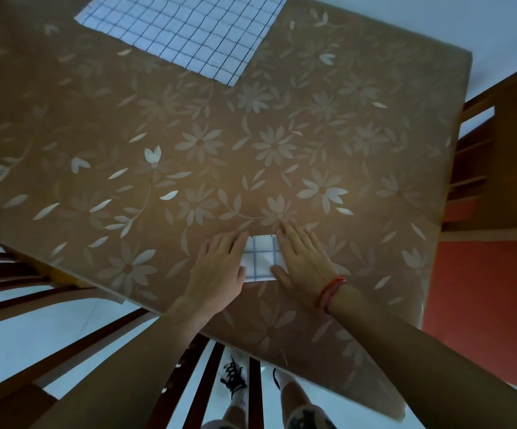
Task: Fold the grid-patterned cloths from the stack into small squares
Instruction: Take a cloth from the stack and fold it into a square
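A small folded square of white cloth with dark grid lines (260, 257) lies near the table's front edge. My left hand (220, 269) presses flat on its left side with straight fingers. My right hand (302, 258), a red string bracelet on the wrist, presses flat on its right side. Both hands hide the cloth's outer edges. The stack of unfolded grid-patterned cloths (186, 29) lies flat at the far side of the table, cut off by the top of the view.
The table (251, 134) wears a brown cover with pale flowers. Dark wooden chair backs (28, 292) stand at the near left and below me. A wooden cabinet (505, 156) stands beyond the right edge. My legs and shoes show below.
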Motion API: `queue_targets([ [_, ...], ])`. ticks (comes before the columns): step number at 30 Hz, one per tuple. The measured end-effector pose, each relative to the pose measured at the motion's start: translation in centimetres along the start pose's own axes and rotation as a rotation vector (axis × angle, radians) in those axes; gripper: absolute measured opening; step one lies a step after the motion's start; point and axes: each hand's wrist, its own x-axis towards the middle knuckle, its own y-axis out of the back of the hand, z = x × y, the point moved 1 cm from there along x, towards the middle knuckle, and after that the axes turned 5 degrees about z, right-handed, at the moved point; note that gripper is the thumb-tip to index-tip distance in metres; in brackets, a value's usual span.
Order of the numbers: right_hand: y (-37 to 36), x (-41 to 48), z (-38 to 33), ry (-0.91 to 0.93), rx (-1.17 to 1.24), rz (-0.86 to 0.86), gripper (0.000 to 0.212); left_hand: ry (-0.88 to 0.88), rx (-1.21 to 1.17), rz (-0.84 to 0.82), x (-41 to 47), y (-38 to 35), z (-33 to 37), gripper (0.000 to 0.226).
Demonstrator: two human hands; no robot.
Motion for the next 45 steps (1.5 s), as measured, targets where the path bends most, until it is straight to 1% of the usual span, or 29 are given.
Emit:
queue_targets([
  [2, 0.9, 0.3, -0.1, 0.013, 0.024, 0.009, 0.072, 0.038, 0.021, -0.056, 1.1, 0.4, 0.3, 0.062],
  [5, 2.1, 0.7, -0.2, 0.014, 0.095, 0.003, 0.073, 0.167, -0.032, -0.155, 2.9, 0.9, 0.9, 0.060],
  [8, 2.4, 1.2, -0.1, -0.034, 0.209, 0.011, 0.069, 0.245, -0.119, -0.167, 3.8, 1.2, 1.2, 0.049],
  [10, 2.4, 1.5, 0.2, -0.067, 0.282, 0.010, 0.063, 0.259, -0.246, -0.120, 3.9, 1.8, 1.4, 0.031],
  [11, 2.6, 1.6, 0.4, -0.093, 0.329, 0.000, 0.064, 0.281, -0.335, -0.115, 3.8, 2.4, 1.5, 0.024],
  [13, 3.3, 1.7, 0.9, -0.186, 0.462, -0.003, 0.064, 0.355, -0.508, -0.133, 3.7, 3.4, 1.8, 0.026],
  [14, 3.9, 1.7, 1.1, -0.249, 0.546, 0.010, 0.059, 0.390, -0.572, -0.139, 3.6, 3.7, 1.7, 0.025],
  [17, 5.4, 1.1, 2.2, -0.403, 0.783, 0.085, 0.026, 0.410, -0.684, -0.108, 3.5, 4.8, 1.8, 0.017],
  [19, 5.9, 0.5, 3.3, -0.457, 0.906, 0.079, 0.014, 0.410, -0.720, -0.060, 3.9, 5.7, 2.3, 0.015],
  [21, 6.5, -0.2, 4.2, -0.488, 0.967, 0.078, 0.014, 0.427, -0.781, -0.025, 4.5, 6.5, 3.2, 0.016],
  [23, 7.0, -0.8, 5.4, -0.559, 1.052, 0.124, 0.007, 0.498, -0.943, -0.003, 5.6, 7.0, 4.4, 0.019],
  [24, 7.4, -1.2, 6.0, -0.600, 1.102, 0.162, 0.008, 0.549, -1.021, 0.005, 6.3, 7.0, 5.0, 0.023],
  [26, 8.5, -2.3, 7.3, -0.690, 1.196, 0.231, 0.017, 0.619, -1.096, -0.003, 7.8, 7.1, 6.6, 0.026],
  [28, 9.6, -3.6, 8.8, -0.762, 1.260, 0.299, 0.016, 0.630, -1.104, -0.039, 9.2, 6.9, 8.4, 0.021],
  [30, 10.5, -5.0, 10.5, -0.823, 1.291, 0.358, 0.010, 0.648, -1.160, -0.071, 10.5, 6.4, 10.3, 0.016],
  [32, 11.0, -6.2, 11.8, -0.867, 1.308, 0.403, 0.015, 0.649, -1.213, -0.096, 11.5, 6.2, 12.1, 0.015],
  [35, 11.1, -7.5, 13.4, -0.958, 1.336, 0.451, 0.014, 0.618, -1.201, -0.129, 12.6, 6.0, 14.3, 0.018],
  [38, 10.9, -8.0, 14.2, -1.003, 1.332, 0.467, 0.014, 0.596, -1.168, -0.133, 13.6, 5.4, 15.2, 0.021],
  [42, 10.4, -7.2, 14.9, -1.026, 1.359, 0.460, 0.007, 0.570, -1.125, -0.113, 15.1, 4.5, 15.0, 0.022],
  [45, 9.7, -5.7, 15.4, -1.036, 1.367, 0.451, 0.004, 0.565, -1.089, -0.125, 16.7, 3.4, 13.9, 0.033],
])
